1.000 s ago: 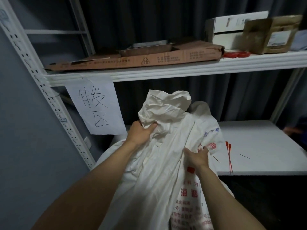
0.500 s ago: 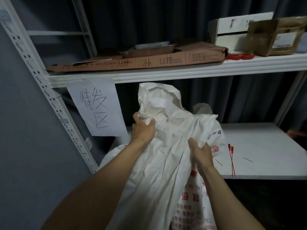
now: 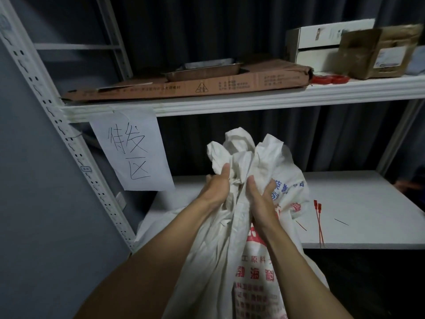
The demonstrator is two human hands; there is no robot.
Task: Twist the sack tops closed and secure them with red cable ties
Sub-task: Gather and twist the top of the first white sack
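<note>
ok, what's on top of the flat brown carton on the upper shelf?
A shallow metal tray lies on the flat brown carton. The tray's inside is mostly hidden by its rim.

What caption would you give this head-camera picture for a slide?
Left hand and right hand bunch the white sack top together; red cable ties lie on the lower shelf nearby.
</note>
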